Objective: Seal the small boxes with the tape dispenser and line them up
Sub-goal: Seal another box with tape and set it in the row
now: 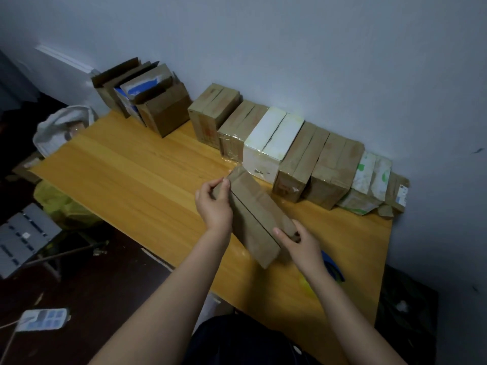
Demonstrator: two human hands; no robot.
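— Several open boxes [147,106] stand at the desk's [118,175] far left. What's in hand?
— One brown box [261,214], mid-desk. The left hand [213,206] pinches its far end, fingers curled; the right hand [299,242] grips the near end, thumb on top. Its centre seam looks untaped.
— Next?
— I'd say flaps held flush, one hand freed for the blue tape dispenser [336,271], half hidden behind the right forearm [332,301], then a place in the sealed row [274,138] by the wall [316,61].
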